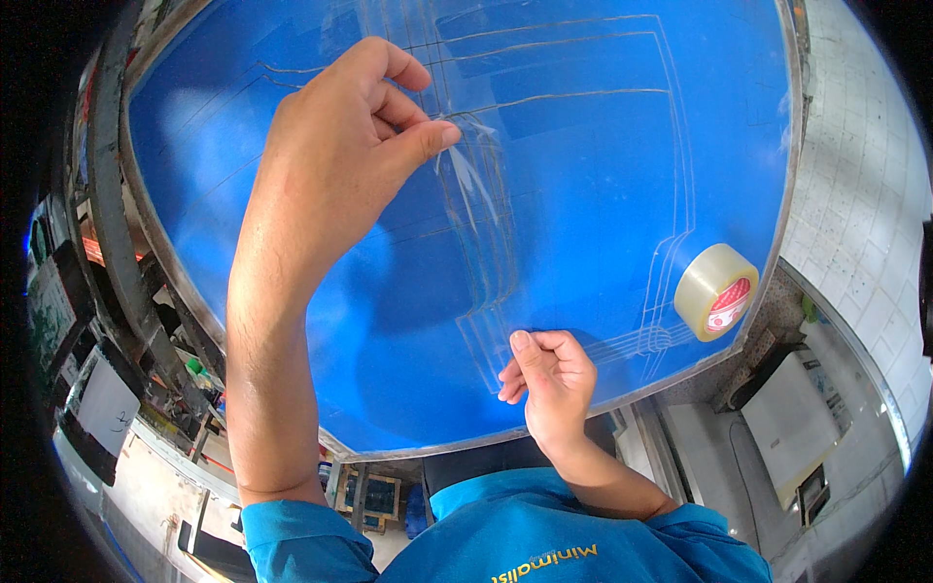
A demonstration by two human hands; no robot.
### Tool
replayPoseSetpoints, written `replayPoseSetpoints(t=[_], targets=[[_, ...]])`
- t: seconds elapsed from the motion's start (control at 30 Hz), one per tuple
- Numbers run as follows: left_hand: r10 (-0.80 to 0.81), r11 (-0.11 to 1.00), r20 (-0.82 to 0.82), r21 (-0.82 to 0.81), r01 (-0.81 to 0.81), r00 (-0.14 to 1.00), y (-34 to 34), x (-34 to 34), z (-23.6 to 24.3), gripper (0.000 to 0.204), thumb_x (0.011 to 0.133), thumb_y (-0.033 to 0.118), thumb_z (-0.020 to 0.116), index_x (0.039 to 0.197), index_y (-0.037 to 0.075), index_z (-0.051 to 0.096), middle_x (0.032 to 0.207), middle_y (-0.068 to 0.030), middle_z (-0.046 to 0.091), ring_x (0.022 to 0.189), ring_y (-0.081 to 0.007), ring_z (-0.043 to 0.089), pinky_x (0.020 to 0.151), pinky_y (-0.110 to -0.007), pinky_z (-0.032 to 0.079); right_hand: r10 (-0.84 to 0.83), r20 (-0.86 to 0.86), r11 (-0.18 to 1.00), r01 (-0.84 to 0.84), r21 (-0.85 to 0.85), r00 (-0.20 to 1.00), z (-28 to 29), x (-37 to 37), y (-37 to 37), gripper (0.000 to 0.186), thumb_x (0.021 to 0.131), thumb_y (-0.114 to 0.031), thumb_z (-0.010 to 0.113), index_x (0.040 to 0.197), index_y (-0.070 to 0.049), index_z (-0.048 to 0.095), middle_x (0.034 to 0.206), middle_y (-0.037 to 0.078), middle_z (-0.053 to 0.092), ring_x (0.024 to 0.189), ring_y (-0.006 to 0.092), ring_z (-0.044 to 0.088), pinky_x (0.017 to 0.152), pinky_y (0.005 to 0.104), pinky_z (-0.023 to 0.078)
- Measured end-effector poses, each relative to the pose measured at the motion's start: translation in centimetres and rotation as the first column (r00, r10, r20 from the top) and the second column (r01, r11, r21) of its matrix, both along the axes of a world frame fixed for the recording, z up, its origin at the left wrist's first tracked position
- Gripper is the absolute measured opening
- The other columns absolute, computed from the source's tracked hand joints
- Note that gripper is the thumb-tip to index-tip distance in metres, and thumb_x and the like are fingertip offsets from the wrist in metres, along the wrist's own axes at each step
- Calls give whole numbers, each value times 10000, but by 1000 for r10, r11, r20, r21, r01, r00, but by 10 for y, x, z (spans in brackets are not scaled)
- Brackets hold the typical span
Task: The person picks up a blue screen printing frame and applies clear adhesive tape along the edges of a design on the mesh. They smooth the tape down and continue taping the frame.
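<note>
My left hand (345, 146) reaches over the middle of a blue panel (583, 204), thumb and fingers pinched. At its fingertips, a glossy, wrinkled strip of clear tape (471, 185) runs down toward me. My right hand (556, 379) is lower, above the near edge, with thumb and forefinger pressed together. The strip's lower end is hard to make out, and I cannot tell what lies between those fingers. Near the panel's right corner, a roll of clear packing tape (702, 291) stands on its side, a red and white label inside its core.
Thin pale lines form large outlines across the blue panel. A greyish frame (799, 126) borders it. Dark metal bars (131, 262) and cluttered shelving stand left. Pale floor tiles (865, 126) lie right, with a whitish board (792, 418) at lower right.
</note>
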State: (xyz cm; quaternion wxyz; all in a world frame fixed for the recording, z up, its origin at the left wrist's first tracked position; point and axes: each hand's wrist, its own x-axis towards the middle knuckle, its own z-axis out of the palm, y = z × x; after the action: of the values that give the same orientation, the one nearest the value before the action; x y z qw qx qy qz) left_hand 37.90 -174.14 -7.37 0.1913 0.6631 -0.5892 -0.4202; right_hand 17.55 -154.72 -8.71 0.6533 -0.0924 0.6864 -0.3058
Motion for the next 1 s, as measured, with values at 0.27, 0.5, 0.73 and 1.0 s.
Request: replayPoseSetpoints(t=[0.27,0.5,0.73,1.0], targets=[[-26,1000,19,-10,27,999,0,2,-2,336,873,121,790,1117,-14,601,790,-34,685,674,-56,581,600,-213,452,0,-13,1000,0,20,1000,1,1,-2,231,959,-194,738,955,1,613,662,128,666,466,150,600,408,251,430],[-56,997,29,-42,57,998,-2,3,-6,359,876,153,800,1129,-9,604,805,-40,687,697,-69,594,618,-225,466,-1,-6,1000,1,5,1000,-2,0,-2,237,959,-200,738,953,2,613,661,124,663,467,146,597,405,250,425],[-80,997,46,22,79,996,-4,3,-1,385,883,213,804,1132,-6,607,815,-41,693,707,-71,600,620,-224,467,10,-12,1000,-10,7,1000,-1,1,-4,236,958,-200,739,951,2,618,657,119,659,460,141,588,406,251,417],[-108,994,48,-23,109,993,-4,3,-3,376,884,209,801,1128,-10,617,801,-31,684,710,-62,595,625,-218,462,-11,-3,1000,11,18,1000,0,2,-8,239,956,-203,745,932,3,627,661,108,665,469,111,587,406,232,424]])
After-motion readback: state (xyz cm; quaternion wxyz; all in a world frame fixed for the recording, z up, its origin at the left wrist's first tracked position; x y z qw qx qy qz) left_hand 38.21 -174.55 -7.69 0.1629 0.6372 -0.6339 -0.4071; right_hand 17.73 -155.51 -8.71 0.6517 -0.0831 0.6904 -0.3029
